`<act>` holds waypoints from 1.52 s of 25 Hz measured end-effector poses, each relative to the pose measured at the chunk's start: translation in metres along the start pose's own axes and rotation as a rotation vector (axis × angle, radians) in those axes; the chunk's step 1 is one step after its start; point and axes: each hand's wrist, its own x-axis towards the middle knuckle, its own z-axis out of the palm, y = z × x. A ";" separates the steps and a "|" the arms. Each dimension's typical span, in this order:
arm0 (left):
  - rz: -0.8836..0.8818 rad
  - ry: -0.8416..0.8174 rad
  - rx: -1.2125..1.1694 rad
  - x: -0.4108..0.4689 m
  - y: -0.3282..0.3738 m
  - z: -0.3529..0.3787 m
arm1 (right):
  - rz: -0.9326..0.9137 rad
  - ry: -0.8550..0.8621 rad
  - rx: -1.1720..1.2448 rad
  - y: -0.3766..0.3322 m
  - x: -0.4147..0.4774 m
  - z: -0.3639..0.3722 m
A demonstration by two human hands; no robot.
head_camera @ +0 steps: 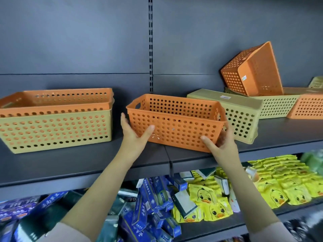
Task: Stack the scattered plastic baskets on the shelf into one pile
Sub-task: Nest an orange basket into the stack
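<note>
Looking up at the dark grey metal shelf (pixel 78 161), I see the largest thing at its left end: a beige perforated plastic basket with orange baskets nested inside (pixel 56 126), its left side cut off by the frame. At centre stands the orange perforated plastic basket (pixel 176 123), upright near the shelf's front edge. My left hand (pixel 134 135) clasps its lower left corner, thumb on the front wall, fingers up the end wall. My right hand (pixel 222 142) grips the lower right corner; its fingers curl behind and I cannot see them fully. Behind lies an overturned beige basket (pixel 241 116), then a tilted orange basket (pixel 253 70) resting on another beige one (pixel 277 105). Baskets at the far right are cropped.
</note>
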 end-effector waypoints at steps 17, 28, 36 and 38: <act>0.071 0.036 0.029 -0.015 0.004 -0.013 | 0.113 0.008 0.064 0.002 0.003 -0.007; 0.412 0.151 0.354 -0.017 0.104 -0.106 | -0.042 0.043 0.496 -0.097 0.007 0.034; 0.389 0.242 0.339 0.007 0.109 -0.252 | -0.200 -0.021 0.462 -0.175 0.024 0.159; 0.384 0.313 0.351 0.012 0.094 -0.292 | -0.222 -0.062 0.422 -0.187 0.027 0.202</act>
